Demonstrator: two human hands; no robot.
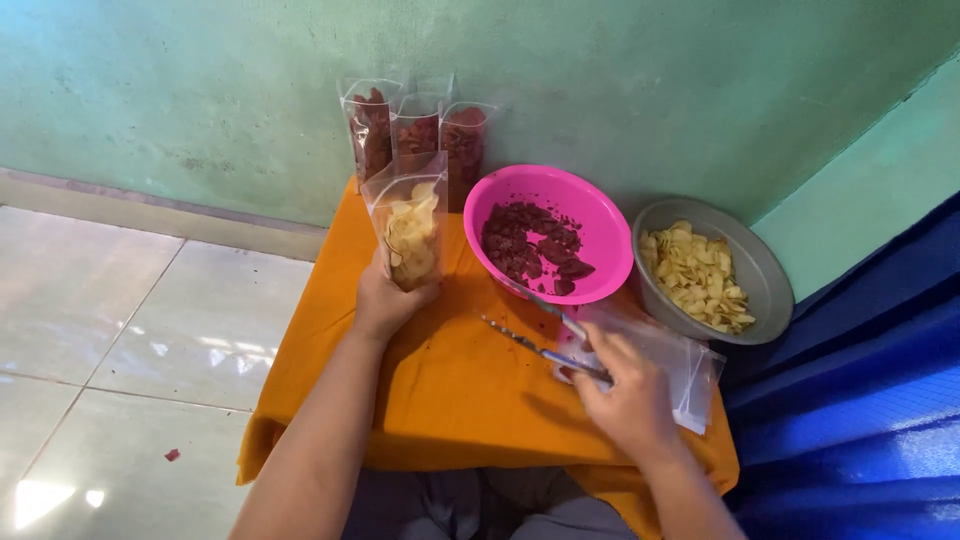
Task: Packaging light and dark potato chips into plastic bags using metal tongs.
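Left of centre: the left hand [385, 297] is closed around the base of an upright clear bag of pale chips [410, 232] on the orange cloth [440, 390]. Upper centre: three clear bags of dark red chips [415, 135] stand against the green wall [200, 90]. Centre: a pink bowl [590, 215] holds dark red chips. Lower right of centre: the right hand [628, 395] grips metal tongs [545, 352], resting on empty clear bags [685, 365]. Right: a grey bowl [765, 270] holds pale chips.
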